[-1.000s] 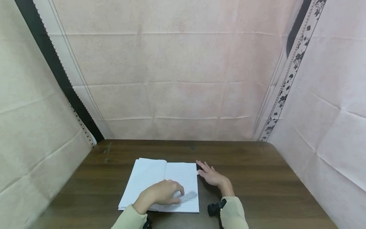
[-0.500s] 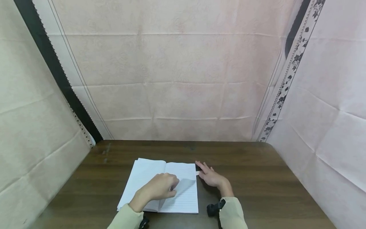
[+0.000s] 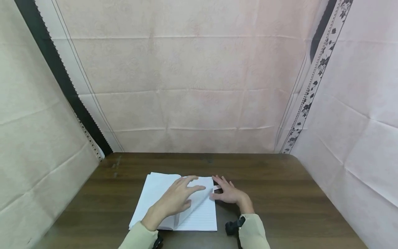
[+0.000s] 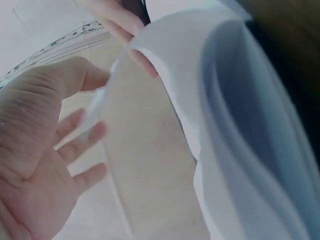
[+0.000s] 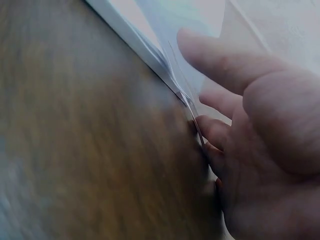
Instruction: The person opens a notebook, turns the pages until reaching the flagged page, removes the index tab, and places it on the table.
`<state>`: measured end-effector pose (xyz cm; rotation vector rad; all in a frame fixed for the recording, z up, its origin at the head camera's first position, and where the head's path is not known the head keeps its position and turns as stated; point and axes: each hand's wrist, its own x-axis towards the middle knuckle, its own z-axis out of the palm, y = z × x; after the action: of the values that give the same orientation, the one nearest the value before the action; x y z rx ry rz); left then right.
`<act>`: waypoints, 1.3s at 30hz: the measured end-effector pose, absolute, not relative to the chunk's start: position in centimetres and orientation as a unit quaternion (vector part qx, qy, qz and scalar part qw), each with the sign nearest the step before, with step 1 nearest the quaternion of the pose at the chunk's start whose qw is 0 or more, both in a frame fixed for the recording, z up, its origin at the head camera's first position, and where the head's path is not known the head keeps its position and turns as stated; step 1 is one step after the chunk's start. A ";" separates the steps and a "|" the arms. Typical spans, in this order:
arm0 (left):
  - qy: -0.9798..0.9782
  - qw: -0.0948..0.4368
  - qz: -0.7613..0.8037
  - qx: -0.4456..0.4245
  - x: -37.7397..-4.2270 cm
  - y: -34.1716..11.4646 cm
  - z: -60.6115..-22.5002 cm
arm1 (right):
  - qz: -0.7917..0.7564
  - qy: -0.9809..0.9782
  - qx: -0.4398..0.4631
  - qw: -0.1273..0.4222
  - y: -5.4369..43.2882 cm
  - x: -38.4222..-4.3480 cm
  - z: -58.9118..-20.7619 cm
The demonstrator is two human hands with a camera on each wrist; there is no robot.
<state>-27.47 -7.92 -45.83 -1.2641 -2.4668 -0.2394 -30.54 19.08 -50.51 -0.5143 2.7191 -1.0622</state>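
An open notebook (image 3: 158,189) with white lined pages lies on the table. Over its right-hand side is my left hand (image 3: 171,200), fingers apart and mostly extended. Beneath and beside that hand a loose page (image 3: 196,200) stands partly lifted; the left wrist view shows pages (image 4: 180,45) bowed up near the thumb, though contact is unclear. My right hand (image 3: 230,193) rests at the notebook's right edge, fingers spread, its thumb reaching over the page edge. Close to its fingers a narrow white strip (image 3: 217,187) pokes out from the notebook.
The brown wooden table (image 3: 280,200) extends around the notebook on all sides. Pale cloth hangs as a back wall (image 3: 199,86) and along both sides, with a floral border (image 3: 306,103) at the right. A black wrist device (image 3: 233,227) sits on the right sleeve.
My left hand has moved up and away across the right page, its fingers going from curled to extended, and the loose page's lifted part has shifted. The right thumb has spread onto the page edge.
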 end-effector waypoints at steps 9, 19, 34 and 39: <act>-0.871 0.196 -0.004 -0.450 -27.3 -7.8 -45.5 | -0.329 0.927 -0.157 0.089 18.7 -30.5 -50.2; -0.890 0.198 0.045 -0.409 -27.1 -7.7 -46.7 | -0.314 0.928 -0.173 0.102 18.5 -30.5 -50.2; -0.913 0.159 0.080 -0.367 -26.9 -7.4 -46.7 | -0.310 0.929 -0.177 0.097 18.6 -30.7 -50.3; -0.910 0.172 0.102 -0.362 -26.7 -7.1 -47.3 | -0.328 0.924 -0.172 0.092 18.5 -30.6 -50.3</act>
<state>-26.74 -7.15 -47.29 -1.0284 -2.5826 0.2899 -30.61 18.50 -50.32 -0.5118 2.7449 -0.9733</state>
